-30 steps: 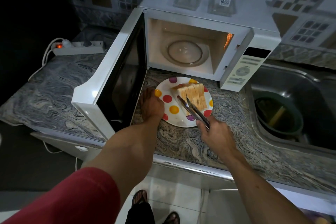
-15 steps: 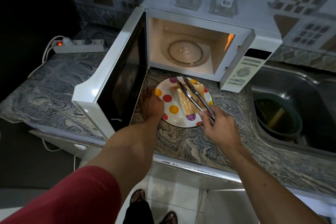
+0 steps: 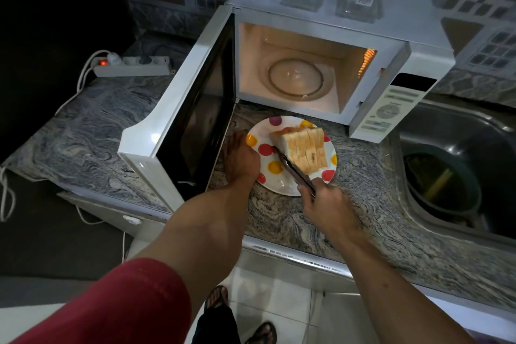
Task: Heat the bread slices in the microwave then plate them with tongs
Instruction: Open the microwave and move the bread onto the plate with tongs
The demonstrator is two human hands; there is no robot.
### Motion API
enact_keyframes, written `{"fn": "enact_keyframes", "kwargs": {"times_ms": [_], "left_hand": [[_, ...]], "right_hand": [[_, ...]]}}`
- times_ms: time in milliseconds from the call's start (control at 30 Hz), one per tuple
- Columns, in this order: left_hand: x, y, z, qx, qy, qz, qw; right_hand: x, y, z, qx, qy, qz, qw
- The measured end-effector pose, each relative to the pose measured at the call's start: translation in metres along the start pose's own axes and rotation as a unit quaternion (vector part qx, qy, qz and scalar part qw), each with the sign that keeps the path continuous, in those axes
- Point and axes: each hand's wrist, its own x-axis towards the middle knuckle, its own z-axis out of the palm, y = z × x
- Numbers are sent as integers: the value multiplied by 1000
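A row of pale toasted bread slices (image 3: 305, 149) lies on the round white plate with red, yellow and purple dots (image 3: 282, 184), on the grey marbled counter (image 3: 363, 176) before the open white microwave (image 3: 321, 64). The left hand (image 3: 240, 159) holds the plate's left rim, its fingers apparently curled over the edge. The right hand (image 3: 325, 202) grips slim metal tongs (image 3: 296, 172), whose tips touch the slices' left side.
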Motion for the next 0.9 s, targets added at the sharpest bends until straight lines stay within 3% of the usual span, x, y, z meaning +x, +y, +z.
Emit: {"fn": "enact_keyframes", "kwargs": {"times_ms": [200, 333, 433, 500, 533, 633, 700, 900], "left_hand": [[-6, 4, -6, -59, 29, 4, 998], [-4, 15, -27, -218, -20, -110, 969], [-7, 35, -51, -232, 34, -146, 961], [-13, 52, -64, -297, 49, -151, 941], [-15, 60, -69, -355, 23, -157, 921], [-17, 72, -78, -466, -196, -186, 843], [-22, 73, -81, -512, -290, -173, 790], [-35, 68, -93, -596, -346, -158, 707]], "right_hand": [[1, 0, -5, 34, -12, -3, 999], [1, 0, -9, 99, 2, 21, 995], [5, -1, -15, 159, 16, 51, 986], [8, -4, -17, 163, 25, 50, 985], [9, -7, -19, 168, 32, 51, 984], [6, -15, -22, 208, 46, 54, 975], [3, -22, -24, 233, 47, 53, 970], [-12, -28, -29, 276, 57, 63, 957]]}}
